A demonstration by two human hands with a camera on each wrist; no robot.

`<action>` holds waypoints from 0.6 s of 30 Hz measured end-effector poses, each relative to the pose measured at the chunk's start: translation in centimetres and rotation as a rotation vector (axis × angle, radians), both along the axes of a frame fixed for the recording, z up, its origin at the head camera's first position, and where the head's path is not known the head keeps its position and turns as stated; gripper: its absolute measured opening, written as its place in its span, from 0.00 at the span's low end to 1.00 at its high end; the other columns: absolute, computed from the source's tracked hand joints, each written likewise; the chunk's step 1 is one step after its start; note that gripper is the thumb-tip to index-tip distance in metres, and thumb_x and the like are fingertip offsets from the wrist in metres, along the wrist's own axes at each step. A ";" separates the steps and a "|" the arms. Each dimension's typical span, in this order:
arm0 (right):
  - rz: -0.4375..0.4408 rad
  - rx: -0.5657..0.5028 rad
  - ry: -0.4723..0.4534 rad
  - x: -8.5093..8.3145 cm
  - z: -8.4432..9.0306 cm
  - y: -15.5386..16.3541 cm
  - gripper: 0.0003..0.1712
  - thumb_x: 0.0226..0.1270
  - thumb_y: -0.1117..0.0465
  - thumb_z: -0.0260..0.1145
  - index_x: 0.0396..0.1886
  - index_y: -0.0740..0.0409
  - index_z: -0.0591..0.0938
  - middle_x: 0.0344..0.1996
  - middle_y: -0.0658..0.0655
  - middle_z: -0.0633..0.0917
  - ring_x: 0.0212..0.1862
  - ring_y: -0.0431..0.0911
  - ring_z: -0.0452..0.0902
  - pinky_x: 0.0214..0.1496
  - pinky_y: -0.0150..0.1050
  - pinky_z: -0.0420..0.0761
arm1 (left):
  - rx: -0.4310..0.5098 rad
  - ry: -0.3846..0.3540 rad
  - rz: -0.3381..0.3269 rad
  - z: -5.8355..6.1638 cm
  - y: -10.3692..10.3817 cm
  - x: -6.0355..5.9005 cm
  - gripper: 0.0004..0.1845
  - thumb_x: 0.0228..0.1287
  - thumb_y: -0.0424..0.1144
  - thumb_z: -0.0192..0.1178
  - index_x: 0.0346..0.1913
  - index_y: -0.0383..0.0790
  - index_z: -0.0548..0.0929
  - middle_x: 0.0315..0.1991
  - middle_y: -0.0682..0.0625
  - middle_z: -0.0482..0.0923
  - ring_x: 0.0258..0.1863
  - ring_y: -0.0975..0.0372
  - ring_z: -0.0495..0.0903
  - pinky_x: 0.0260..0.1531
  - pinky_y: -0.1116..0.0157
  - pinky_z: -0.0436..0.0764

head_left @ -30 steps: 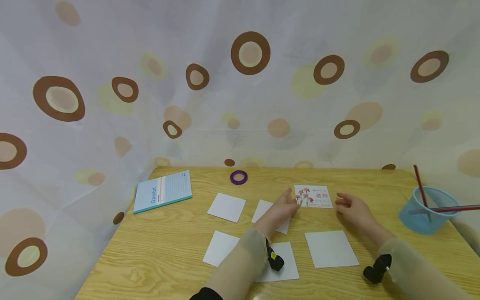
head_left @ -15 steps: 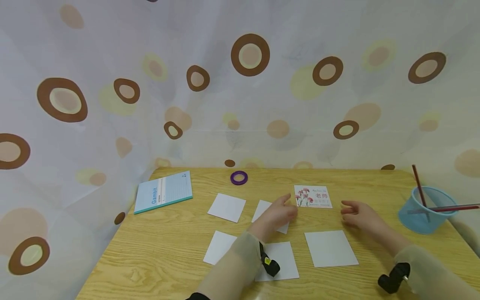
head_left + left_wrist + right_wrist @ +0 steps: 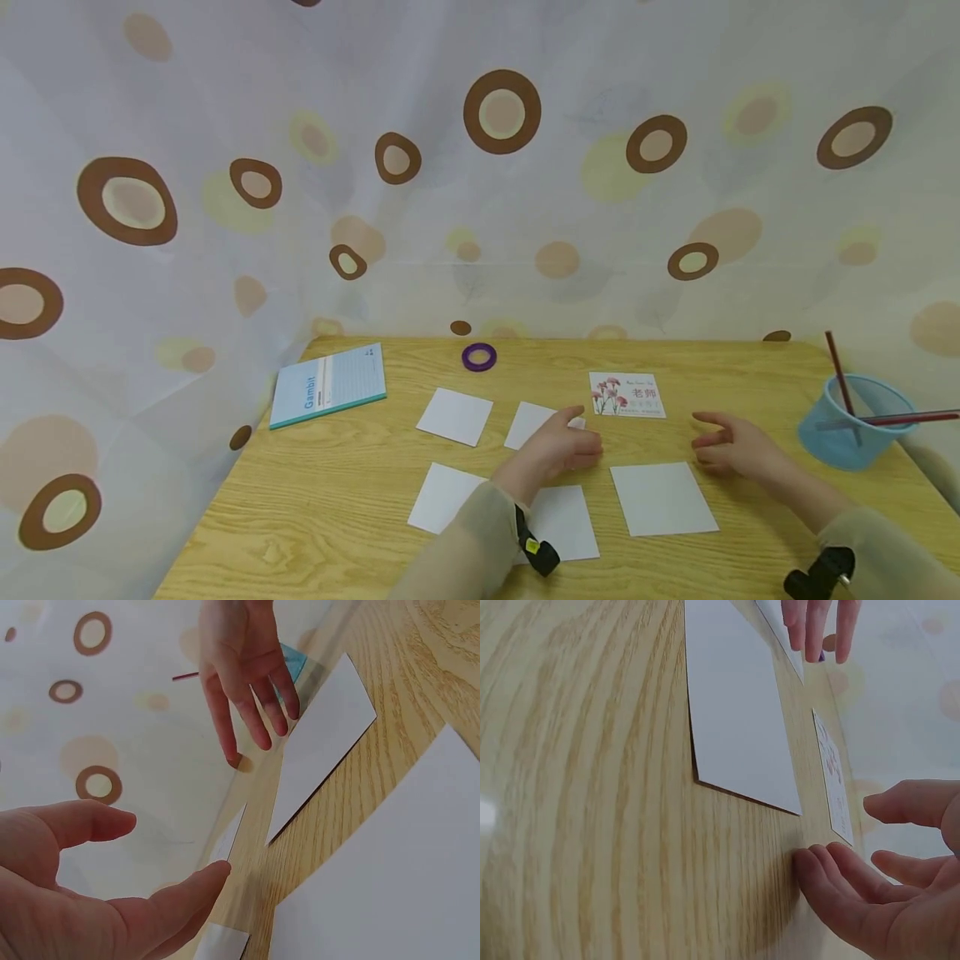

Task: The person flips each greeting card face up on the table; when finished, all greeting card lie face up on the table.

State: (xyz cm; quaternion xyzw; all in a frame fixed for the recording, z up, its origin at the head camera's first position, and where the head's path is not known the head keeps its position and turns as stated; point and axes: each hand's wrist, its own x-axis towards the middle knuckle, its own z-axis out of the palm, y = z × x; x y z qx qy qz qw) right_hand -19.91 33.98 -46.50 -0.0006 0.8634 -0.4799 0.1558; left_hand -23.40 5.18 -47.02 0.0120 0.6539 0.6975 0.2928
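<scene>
A card printed with pink flowers and red characters [image 3: 628, 395] lies flat on the wooden table, beyond and between the two hands. My left hand [image 3: 558, 450] hovers over a white card [image 3: 525, 422] and partly hides it, its fingers loosely bent around nothing. To the right, my right hand [image 3: 738, 446] holds nothing, thumb and fingers spread apart; the right wrist view shows the same hand [image 3: 892, 877] near the printed card [image 3: 832, 780]. Nearest to both hands in front is another white card [image 3: 663, 498], lying between them.
More white cards [image 3: 455, 416] lie to the left, one partly under the left forearm. A blue notebook [image 3: 328, 386] sits at the back left, beside a purple ring [image 3: 478, 357]. On the right a blue cup [image 3: 847, 433] holds dark red sticks. A dotted curtain [image 3: 450, 208] rises behind.
Both hands have drawn back toward the person from the sides of the printed card, the right one also shifting right. The printed card stays in place.
</scene>
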 end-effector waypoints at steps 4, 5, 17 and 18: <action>0.007 -0.004 -0.028 0.5 0.2 0.2 0.42 0.69 0.66 0.62 0.73 0.79 0.50 0.51 0.76 0.79 0.44 0.46 0.84 0.42 0.40 0.87 | -0.016 -0.006 -0.010 0.0 0.0 0.2 0.39 0.64 0.27 0.61 0.76 0.35 0.57 0.48 0.41 0.81 0.45 0.56 0.84 0.53 0.58 0.84; 0.006 -0.004 -0.034 0.6 0.3 0.2 0.42 0.69 0.66 0.63 0.73 0.79 0.51 0.51 0.76 0.79 0.43 0.46 0.84 0.42 0.40 0.87 | -0.027 -0.007 -0.013 0.0 -0.1 0.3 0.39 0.64 0.27 0.61 0.76 0.35 0.57 0.47 0.42 0.81 0.44 0.57 0.84 0.53 0.59 0.84; -0.003 -0.034 -0.144 1.4 0.7 0.2 0.40 0.70 0.67 0.61 0.72 0.79 0.52 0.47 0.69 0.80 0.38 0.45 0.84 0.39 0.41 0.87 | -0.119 -0.044 -0.025 0.8 0.0 1.6 0.40 0.60 0.27 0.63 0.75 0.38 0.60 0.41 0.38 0.86 0.39 0.51 0.88 0.44 0.58 0.87; -0.008 -0.036 -0.155 1.4 0.7 0.2 0.40 0.70 0.67 0.62 0.72 0.78 0.52 0.47 0.68 0.80 0.38 0.45 0.84 0.39 0.42 0.87 | -0.124 -0.045 -0.029 0.8 0.1 1.6 0.40 0.60 0.27 0.63 0.75 0.38 0.60 0.40 0.39 0.86 0.39 0.51 0.88 0.44 0.58 0.87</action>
